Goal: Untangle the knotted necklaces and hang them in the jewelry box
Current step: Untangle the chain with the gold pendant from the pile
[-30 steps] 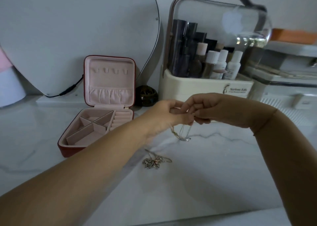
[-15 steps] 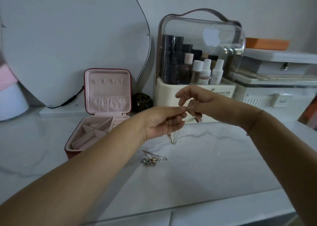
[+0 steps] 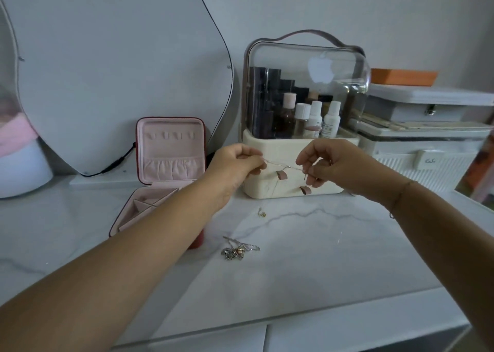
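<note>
A thin silver necklace chain (image 3: 280,165) is stretched in the air between my two hands. My left hand (image 3: 235,164) pinches its left end and my right hand (image 3: 328,162) pinches its right end. A small pendant (image 3: 262,213) hangs below, just above the marble top. A knotted heap of necklaces (image 3: 239,250) lies on the marble nearer to me. The red jewelry box (image 3: 171,151) stands open at the left, pink inside, its lid upright with hooks and a pouch; my left forearm covers part of its tray.
A cream cosmetics case (image 3: 299,143) with a clear dome and bottles stands right behind my hands. A curved mirror (image 3: 107,71) leans on the wall at left, with a cable at its foot. White storage boxes (image 3: 427,138) are stacked at right. The marble top's front edge (image 3: 267,325) runs below.
My hands have drawn apart, pulling the chain out straight between them. The view has tilted up and back, so the case and box sit lower in frame.
</note>
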Available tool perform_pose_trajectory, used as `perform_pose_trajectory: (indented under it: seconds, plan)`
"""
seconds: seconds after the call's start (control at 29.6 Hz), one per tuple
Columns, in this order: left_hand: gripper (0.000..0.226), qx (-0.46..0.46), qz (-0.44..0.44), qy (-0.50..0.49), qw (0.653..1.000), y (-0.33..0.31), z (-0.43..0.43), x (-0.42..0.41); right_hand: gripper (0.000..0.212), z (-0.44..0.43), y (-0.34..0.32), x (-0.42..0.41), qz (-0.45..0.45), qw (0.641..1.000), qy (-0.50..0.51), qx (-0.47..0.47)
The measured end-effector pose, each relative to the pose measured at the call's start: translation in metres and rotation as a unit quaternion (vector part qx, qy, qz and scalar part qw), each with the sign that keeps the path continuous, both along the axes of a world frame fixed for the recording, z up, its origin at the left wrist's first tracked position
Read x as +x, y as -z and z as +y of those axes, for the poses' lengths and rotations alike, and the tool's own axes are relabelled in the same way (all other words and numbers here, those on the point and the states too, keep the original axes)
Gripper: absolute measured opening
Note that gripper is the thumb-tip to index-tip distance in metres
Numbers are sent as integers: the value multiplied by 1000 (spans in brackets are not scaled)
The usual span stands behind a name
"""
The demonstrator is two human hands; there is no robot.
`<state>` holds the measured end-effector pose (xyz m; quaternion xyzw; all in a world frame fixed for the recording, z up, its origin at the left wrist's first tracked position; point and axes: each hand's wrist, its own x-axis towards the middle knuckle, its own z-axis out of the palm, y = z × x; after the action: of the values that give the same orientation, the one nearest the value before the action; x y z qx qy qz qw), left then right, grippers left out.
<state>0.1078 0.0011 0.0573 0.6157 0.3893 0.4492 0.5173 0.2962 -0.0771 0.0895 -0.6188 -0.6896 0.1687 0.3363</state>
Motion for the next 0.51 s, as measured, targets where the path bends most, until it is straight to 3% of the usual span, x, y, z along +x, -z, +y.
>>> perform_pose_trajectory:
  seconds: [0.17,0.34,0.51]
  plan:
    - [11,12,-30,-75,997,-3,8,-13,31,-7,0,10,-12,998,54,7]
    - [19,-68,-148,-69,984,-9,11,-16,34,-10,6,20,15,994,111,-16]
    - [19,-45,-135,-98,985,-10,6,-12,32,-14,14,26,61,985,162,-3]
